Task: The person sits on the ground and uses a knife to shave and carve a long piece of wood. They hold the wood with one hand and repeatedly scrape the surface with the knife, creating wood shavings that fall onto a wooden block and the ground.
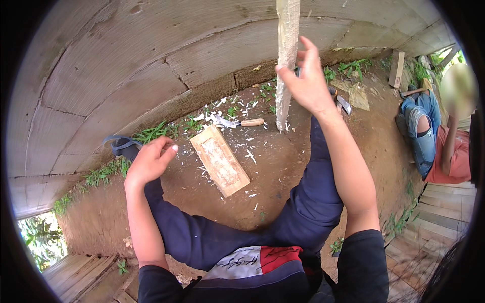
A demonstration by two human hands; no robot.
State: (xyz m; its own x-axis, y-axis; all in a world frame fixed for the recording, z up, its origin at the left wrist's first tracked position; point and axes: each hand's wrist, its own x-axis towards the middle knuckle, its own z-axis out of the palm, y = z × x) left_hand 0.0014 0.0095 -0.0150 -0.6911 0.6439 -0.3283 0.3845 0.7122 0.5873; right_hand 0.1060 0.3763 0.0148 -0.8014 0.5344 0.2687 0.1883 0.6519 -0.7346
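A long, pale, rough-shaved wooden strip (287,55) stands nearly upright, its lower end at the ground and its top cut off by the picture's edge. My right hand (305,83) is beside it, thumb across its front, the other fingers spread at its right; whether they bear on it is hard to see. At the left, my left hand (151,160) hovers with nothing in it, fingers loosely bent and thumb apart. Between my feet lies a flat wooden block (220,161), worn and whitened on top. A wooden-handled knife (251,122) rests just past it.
White shavings (250,155) are scattered over the dirt. Beyond my right hand lies another bladed tool (344,104). A board wall (126,60) curves along the far side. Another person in torn jeans (424,139) sits at the far right, near a wooden plank floor (444,207).
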